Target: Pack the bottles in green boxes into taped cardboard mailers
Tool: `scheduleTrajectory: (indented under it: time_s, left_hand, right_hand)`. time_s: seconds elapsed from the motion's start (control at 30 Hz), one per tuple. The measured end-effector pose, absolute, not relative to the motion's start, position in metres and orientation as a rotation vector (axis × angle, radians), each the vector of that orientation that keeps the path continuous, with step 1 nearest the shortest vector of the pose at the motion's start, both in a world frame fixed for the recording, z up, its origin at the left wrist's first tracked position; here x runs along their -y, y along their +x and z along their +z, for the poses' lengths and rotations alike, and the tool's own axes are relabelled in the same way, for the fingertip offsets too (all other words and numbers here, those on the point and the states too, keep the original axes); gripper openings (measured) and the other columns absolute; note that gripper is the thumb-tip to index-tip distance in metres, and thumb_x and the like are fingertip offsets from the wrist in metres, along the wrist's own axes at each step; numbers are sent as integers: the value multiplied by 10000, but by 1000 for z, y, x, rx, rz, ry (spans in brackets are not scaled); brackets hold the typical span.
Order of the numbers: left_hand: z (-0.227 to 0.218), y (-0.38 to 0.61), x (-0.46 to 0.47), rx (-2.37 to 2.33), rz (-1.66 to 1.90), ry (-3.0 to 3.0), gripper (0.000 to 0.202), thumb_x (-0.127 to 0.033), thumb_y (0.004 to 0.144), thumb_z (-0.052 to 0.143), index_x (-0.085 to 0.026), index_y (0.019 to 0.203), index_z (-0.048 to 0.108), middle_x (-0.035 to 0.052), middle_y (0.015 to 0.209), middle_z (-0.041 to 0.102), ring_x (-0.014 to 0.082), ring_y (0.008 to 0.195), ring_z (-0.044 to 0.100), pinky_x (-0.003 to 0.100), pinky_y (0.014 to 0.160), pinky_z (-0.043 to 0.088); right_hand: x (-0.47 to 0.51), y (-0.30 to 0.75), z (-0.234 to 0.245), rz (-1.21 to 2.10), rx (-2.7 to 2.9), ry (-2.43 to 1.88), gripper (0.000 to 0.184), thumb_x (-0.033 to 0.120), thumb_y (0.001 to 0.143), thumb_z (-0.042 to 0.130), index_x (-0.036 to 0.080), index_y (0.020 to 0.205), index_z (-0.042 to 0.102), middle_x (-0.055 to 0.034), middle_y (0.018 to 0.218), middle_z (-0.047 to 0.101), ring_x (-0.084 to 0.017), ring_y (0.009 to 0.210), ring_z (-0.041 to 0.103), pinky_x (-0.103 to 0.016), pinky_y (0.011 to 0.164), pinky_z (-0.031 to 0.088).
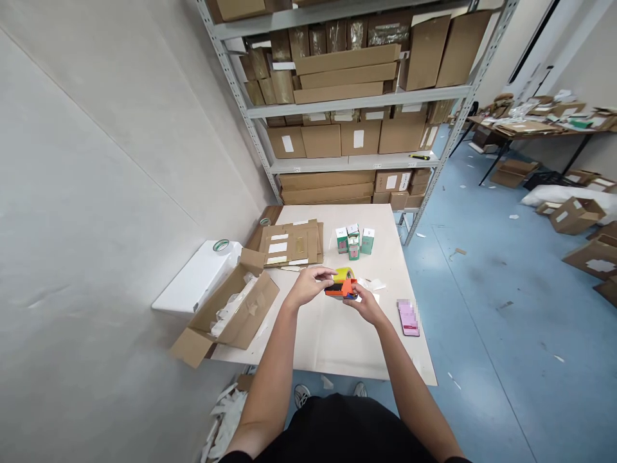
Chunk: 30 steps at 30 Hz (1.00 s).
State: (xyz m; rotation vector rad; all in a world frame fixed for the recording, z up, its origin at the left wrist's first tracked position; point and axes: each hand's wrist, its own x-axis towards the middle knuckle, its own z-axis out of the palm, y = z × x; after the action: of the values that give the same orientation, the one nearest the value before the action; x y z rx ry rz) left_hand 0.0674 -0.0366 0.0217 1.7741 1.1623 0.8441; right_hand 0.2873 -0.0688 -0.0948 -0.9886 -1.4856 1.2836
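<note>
Both of my hands meet over the middle of the pale table [337, 341], holding an orange tape dispenser [341, 287] with a yellowish tape roll on it. My left hand [311, 285] grips its left end, fingers curled over the top. My right hand [365, 304] holds its right end from below. Several small white and green boxes [355, 240] stand just beyond the dispenser. A stack of flattened cardboard boxes [290, 244] lies at the far left of the table.
An open cardboard box [236, 308] with white filling sits at the table's left edge beside a white container [197, 276]. A pink phone [409, 317] lies at the right. Metal shelves [351, 103] full of cartons stand behind; more boxes litter the blue floor.
</note>
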Motion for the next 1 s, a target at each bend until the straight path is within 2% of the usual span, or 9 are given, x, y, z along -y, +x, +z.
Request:
scheduleTrajectory:
  time_s: [0.17,0.33,0.5,0.6,0.83,1.0]
  left_hand:
    - [18,65,39,-1240,920,1806,219,-380,869,690,-236,979,814,51,934,770,215,879,694,338,830,565]
    - [8,58,34,-1297,1030,1779,209,-327,904,625,-250,976,806,58,1050,766,224,973,688,352,896,554]
    - [3,35,18,-1273,1057,1740,195,-306,890,624,-241,950,798,53,982,764,212,891,690,327,819,560]
    - [10,11,9,-1266,1098,1761,198,-302,900,608,-236,919,794,52,952,757,203,851,682,315,777,553]
    - [26,-47,-5,-1208,1155,1879,237,-261,947,564,-250,908,798,45,939,754,204,896,690,316,836,558]
    - [16,-84,-6,-1251,1214,1961,249,-252,977,548,-267,1018,793,43,1006,772,208,946,708,325,891,566]
  right_hand:
    - [69,281,-97,1231,1515,-1011,442,454,847,755,285,1252,701,-55,1219,732,-294,1140,646,-474,1050,481]
    - [62,273,-99,1215,1589,-1040,485,477,881,728,290,1326,682,-54,1284,721,-302,1172,640,-464,1063,479]
    - [54,256,-96,1214,1626,-1075,485,479,882,724,298,1331,683,-41,1322,708,-311,1184,634,-453,1055,485]
    - [54,238,-96,1200,1653,-1133,493,477,890,708,283,1342,673,-50,1297,718,-311,1147,646,-442,1021,501]
    - [50,178,-94,1193,1621,-1166,471,482,906,683,267,1324,654,-58,1195,742,-299,1099,660,-436,1002,511]
    - [45,132,-91,1098,1595,-1228,451,480,909,671,258,1301,651,-70,1186,739,-287,1061,666,-413,962,526]
